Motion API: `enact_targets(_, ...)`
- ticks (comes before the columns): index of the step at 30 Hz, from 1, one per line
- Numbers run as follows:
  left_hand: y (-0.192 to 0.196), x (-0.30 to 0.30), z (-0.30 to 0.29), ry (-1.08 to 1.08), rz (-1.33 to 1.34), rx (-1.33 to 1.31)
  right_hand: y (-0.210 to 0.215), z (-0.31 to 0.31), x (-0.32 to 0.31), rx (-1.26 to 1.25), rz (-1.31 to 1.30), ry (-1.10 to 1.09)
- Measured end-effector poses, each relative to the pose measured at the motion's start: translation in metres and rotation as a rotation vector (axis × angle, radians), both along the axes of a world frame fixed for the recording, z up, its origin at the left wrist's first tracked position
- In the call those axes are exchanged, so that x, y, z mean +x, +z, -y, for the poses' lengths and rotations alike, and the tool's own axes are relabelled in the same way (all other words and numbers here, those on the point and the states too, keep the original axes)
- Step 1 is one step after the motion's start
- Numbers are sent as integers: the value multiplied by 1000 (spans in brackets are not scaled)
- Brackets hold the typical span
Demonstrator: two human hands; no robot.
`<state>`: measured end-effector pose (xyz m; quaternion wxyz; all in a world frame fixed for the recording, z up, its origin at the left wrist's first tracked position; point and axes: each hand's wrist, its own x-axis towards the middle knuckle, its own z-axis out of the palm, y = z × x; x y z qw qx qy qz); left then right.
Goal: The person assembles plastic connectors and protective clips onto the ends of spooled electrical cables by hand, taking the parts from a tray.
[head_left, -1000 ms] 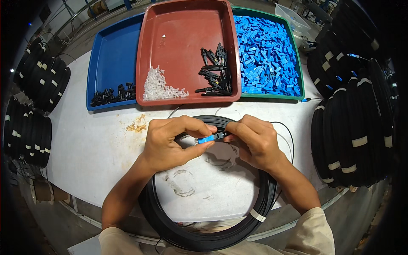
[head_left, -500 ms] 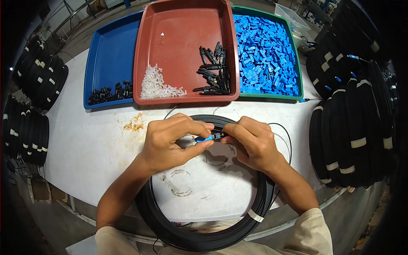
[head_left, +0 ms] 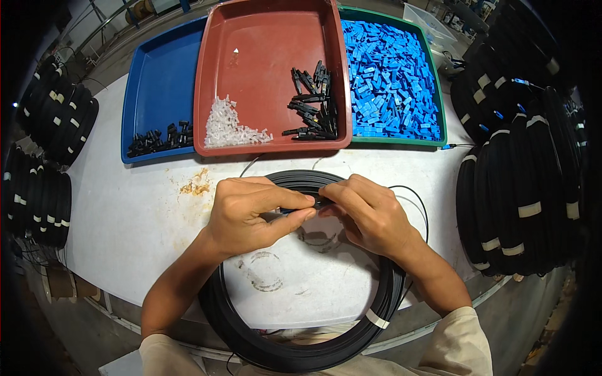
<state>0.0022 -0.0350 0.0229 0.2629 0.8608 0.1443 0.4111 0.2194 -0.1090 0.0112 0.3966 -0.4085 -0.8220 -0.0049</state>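
Above the far side of a black cable coil [head_left: 216, 304], my two hands meet at a small cable connector [head_left: 321, 202]. My left hand [head_left: 248, 207] pinches its blue end between thumb and fingers, which cover nearly all of the blue. From the other side my right hand [head_left: 373, 213] grips the dark end with thumb and forefinger, almost touching the left fingertips. How the connector parts sit together is hidden by the fingers. A loop of thin black cable [head_left: 426, 216] runs out beside my right hand. The coil carries a white tape band [head_left: 377, 318] and overhangs the table's near edge.
Across the back of the white table [head_left: 144, 238] stand a blue tray [head_left: 160, 69] with black parts, a red tray [head_left: 269, 56] with clear sleeves and black pieces, and a green tray [head_left: 443, 125] of blue connector housings. Taped cable coils are stacked left [head_left: 41, 194] and right [head_left: 520, 194].
My right fingers have slid left to meet the left ones, and the blue connector body, plainly visible before, is now mostly covered. The camera's view has shifted very slightly.
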Motion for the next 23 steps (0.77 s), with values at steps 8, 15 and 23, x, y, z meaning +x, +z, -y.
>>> enact_targets(8,-4,5,0,-79,66,-60,3,0,2,161,9,18)
enact_targets(15,-3,5,-1,-84,57,360,3,0,5,-10,-58,80)
enact_targets(23,-2,-3,-1,-104,-11,-126,0,2,4,61,-36,9)
